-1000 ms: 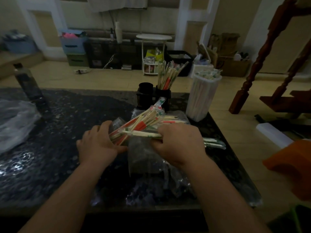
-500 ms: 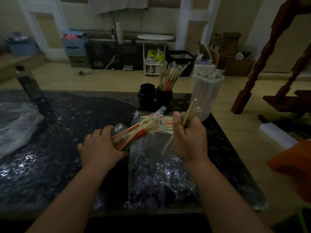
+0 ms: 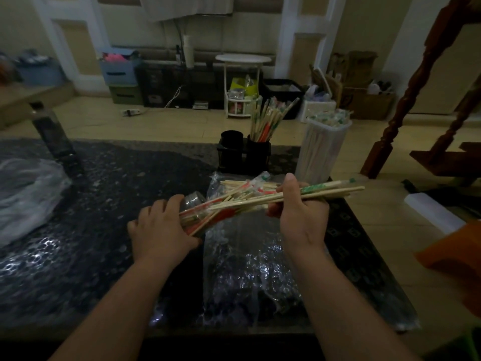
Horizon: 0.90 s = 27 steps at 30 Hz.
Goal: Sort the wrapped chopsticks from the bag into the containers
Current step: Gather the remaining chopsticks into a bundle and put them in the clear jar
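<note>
Our right hand [image 3: 299,212] grips a few green-wrapped chopsticks [image 3: 330,190] lying almost level, their far ends pointing right, just in front of the tall clear tub [image 3: 322,149] that stands nearer this hand — while our left hand [image 3: 161,227] clutches the red-wrapped bundle [image 3: 221,212] over the bag [image 3: 242,256].

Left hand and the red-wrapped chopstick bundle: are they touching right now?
Touching. The head view shows the left hand gripping the red-wrapped chopstick bundle, its fingers and thumb curled round the bundle's near end.

Home living space, tiled floor [image 3: 166,121], wooden stair banister [image 3: 406,95], storage boxes [image 3: 118,71], dark stone table [image 3: 104,204]
</note>
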Each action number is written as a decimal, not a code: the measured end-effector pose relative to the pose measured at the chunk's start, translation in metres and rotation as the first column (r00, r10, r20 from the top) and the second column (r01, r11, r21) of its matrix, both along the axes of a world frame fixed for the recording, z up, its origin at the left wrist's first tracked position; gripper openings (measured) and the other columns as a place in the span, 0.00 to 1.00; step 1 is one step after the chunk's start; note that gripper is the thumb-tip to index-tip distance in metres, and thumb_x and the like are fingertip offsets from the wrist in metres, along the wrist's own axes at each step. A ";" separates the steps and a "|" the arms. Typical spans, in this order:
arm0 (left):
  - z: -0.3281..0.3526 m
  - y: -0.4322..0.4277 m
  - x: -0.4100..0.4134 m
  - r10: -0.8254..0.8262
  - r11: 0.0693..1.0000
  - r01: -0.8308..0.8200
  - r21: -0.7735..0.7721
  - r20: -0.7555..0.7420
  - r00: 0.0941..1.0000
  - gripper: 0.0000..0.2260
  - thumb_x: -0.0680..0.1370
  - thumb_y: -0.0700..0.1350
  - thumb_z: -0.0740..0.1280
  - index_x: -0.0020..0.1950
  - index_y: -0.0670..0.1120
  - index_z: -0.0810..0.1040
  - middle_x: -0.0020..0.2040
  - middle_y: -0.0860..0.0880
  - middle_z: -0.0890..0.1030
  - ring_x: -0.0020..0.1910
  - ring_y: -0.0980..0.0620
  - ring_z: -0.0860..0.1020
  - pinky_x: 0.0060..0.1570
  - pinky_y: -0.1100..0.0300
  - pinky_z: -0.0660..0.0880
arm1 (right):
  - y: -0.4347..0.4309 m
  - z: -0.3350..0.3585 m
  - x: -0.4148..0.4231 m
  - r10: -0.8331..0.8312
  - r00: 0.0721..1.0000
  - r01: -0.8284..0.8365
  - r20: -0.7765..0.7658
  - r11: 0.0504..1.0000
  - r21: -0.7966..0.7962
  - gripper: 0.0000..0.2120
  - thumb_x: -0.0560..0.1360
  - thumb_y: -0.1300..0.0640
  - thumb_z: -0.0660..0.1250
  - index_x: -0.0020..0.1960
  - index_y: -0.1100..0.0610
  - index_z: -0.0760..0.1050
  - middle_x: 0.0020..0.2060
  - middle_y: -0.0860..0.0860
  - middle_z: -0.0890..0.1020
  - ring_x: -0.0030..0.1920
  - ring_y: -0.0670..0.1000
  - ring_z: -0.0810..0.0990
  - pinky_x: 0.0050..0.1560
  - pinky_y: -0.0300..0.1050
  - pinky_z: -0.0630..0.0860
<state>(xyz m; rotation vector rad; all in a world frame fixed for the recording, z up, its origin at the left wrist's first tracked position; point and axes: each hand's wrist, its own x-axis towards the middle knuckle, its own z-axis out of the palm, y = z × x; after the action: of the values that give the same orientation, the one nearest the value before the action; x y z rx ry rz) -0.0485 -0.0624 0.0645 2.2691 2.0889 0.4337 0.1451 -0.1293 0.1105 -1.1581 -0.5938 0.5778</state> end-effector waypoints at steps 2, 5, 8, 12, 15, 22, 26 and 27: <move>-0.001 -0.001 0.001 -0.014 1.000 0.014 0.019 -0.004 1.000 0.43 0.64 0.62 0.74 0.74 0.59 0.59 0.68 0.50 0.69 0.66 0.45 0.67 0.60 0.46 0.65 | 0.002 -0.002 0.002 0.016 1.000 -0.017 -0.021 0.999 -0.038 0.14 0.80 0.57 0.67 0.38 0.63 0.77 0.23 0.49 0.78 0.23 0.46 0.77 0.27 0.39 0.77; -0.002 -0.001 0.002 -0.022 0.999 0.023 0.049 -0.012 1.000 0.42 0.64 0.62 0.74 0.74 0.59 0.59 0.67 0.51 0.70 0.65 0.46 0.68 0.60 0.46 0.65 | 0.006 -0.006 0.004 0.095 0.995 -0.099 -0.035 0.984 -0.148 0.10 0.77 0.55 0.71 0.40 0.60 0.80 0.27 0.50 0.81 0.27 0.45 0.78 0.28 0.39 0.77; -0.003 -0.002 0.002 -0.027 0.997 0.028 0.069 -0.010 1.000 0.42 0.64 0.62 0.74 0.74 0.58 0.61 0.67 0.51 0.71 0.65 0.46 0.68 0.60 0.47 0.64 | 0.006 -0.011 0.002 0.171 0.985 -0.173 -0.030 0.965 -0.197 0.07 0.75 0.55 0.73 0.43 0.59 0.81 0.29 0.50 0.81 0.28 0.44 0.77 0.28 0.38 0.76; -0.004 -0.001 0.004 -0.032 0.995 0.033 0.096 -0.009 0.999 0.42 0.63 0.61 0.74 0.74 0.58 0.61 0.67 0.51 0.71 0.65 0.46 0.69 0.60 0.46 0.64 | 0.008 -0.013 0.002 0.234 0.972 -0.233 -0.020 0.948 -0.216 0.07 0.74 0.56 0.74 0.44 0.60 0.81 0.30 0.50 0.82 0.30 0.46 0.80 0.31 0.40 0.78; -0.004 -0.001 0.004 -0.049 0.994 0.050 0.100 -0.012 0.999 0.43 0.63 0.62 0.74 0.74 0.58 0.61 0.67 0.51 0.71 0.65 0.46 0.68 0.60 0.46 0.64 | 0.010 -0.013 0.000 0.278 0.958 -0.287 -0.070 0.930 -0.231 0.06 0.73 0.57 0.74 0.42 0.59 0.81 0.31 0.51 0.83 0.31 0.47 0.81 0.31 0.41 0.79; -0.005 0.000 0.008 -0.065 0.991 0.067 0.119 -0.017 0.998 0.43 0.64 0.62 0.74 0.75 0.59 0.60 0.68 0.51 0.70 0.66 0.46 0.67 0.61 0.47 0.63 | 0.012 -0.011 0.000 0.268 0.936 -0.316 -0.230 0.927 -0.204 0.11 0.80 0.60 0.64 0.41 0.62 0.79 0.32 0.57 0.83 0.31 0.51 0.82 0.30 0.43 0.81; -0.006 -0.002 0.009 -0.082 0.988 0.086 0.130 -0.030 0.996 0.42 0.64 0.61 0.74 0.75 0.59 0.59 0.68 0.51 0.70 0.66 0.46 0.67 0.61 0.47 0.63 | 0.012 -0.021 0.002 0.303 0.951 -0.302 -0.067 0.857 -0.418 0.08 0.75 0.54 0.73 0.42 0.58 0.79 0.31 0.50 0.80 0.28 0.45 0.76 0.29 0.41 0.73; -0.006 -0.001 0.008 -0.079 0.989 0.082 0.127 -0.030 0.996 0.42 0.64 0.61 0.74 0.75 0.59 0.59 0.68 0.52 0.70 0.66 0.47 0.67 0.61 0.47 0.62 | 0.013 -0.022 0.003 0.299 0.952 -0.295 -0.059 0.856 -0.424 0.09 0.74 0.52 0.74 0.43 0.57 0.80 0.31 0.48 0.79 0.28 0.45 0.74 0.29 0.41 0.71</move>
<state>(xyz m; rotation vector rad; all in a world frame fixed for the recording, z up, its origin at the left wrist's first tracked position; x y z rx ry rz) -0.0401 -0.0636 0.0582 2.4309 2.0277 0.5540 0.1480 -0.1163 0.0888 -1.4949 -0.6797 1.0077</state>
